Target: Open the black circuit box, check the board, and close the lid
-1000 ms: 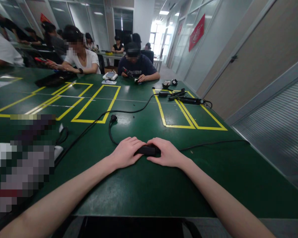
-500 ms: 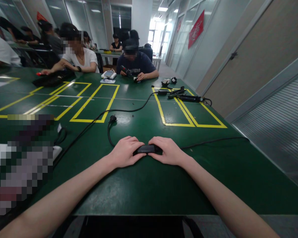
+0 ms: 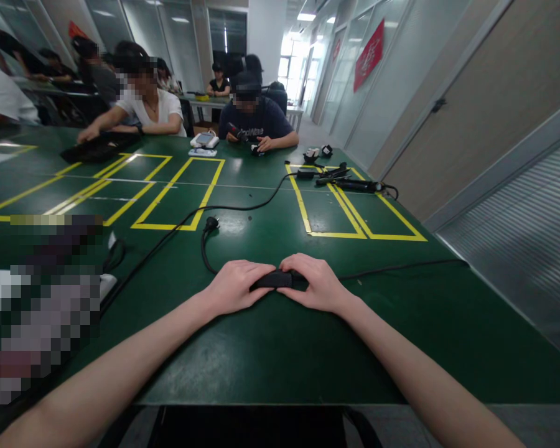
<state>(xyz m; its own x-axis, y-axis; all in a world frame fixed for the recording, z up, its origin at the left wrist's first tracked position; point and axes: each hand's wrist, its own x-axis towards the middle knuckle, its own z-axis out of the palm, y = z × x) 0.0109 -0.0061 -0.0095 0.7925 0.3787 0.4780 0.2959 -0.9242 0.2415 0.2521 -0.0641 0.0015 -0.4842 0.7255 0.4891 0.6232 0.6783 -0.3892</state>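
A small black power brick (image 3: 274,279) lies on the green table (image 3: 270,348) in front of me. My left hand (image 3: 236,286) grips its left end and my right hand (image 3: 315,283) grips its right end, fingers curled over it. A black cord runs left from it to a plug (image 3: 210,224). Another thin cable (image 3: 401,267) leads off to the right.
Yellow tape rectangles (image 3: 177,193) mark the table. A long black cable (image 3: 242,208) crosses to tools (image 3: 350,182) at the far right. A blurred patch (image 3: 42,298) covers the near left. Several people sit at the far side, one in a dark shirt (image 3: 256,124).
Both hands with the black brick have shifted slightly away from me; the grip is unchanged.
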